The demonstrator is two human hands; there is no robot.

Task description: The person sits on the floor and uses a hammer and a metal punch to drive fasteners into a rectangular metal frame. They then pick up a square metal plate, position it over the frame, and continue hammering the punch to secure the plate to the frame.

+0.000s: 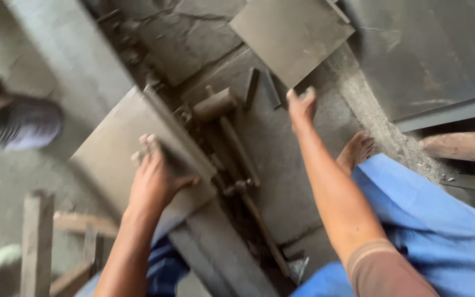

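A worker seated on a workshop floor steadies sheet metal with both bare hands. The left hand (155, 179) lies palm-down on a grey metal sheet (119, 148), fingers spread flat over its upper right part and thumb stretched toward the edge, pressing rather than gripping. That sheet rests on a long grey steel beam (83, 52) that runs diagonally across the floor. The right hand (302, 105) reaches forward to a second square metal sheet (291, 34) lying further off on the concrete floor (270, 143); its fingers are curled at the sheet's near corner, though motion blur leaves it unclear whether they actually grasp it. Between the two hands lies a wooden mallet (215, 104), its handle running down toward the worker, and beside it a slimmer hammer (248, 192). A bare foot (357, 149) shows beside the right forearm, above blue cloth (435, 214) covering the worker's leg.
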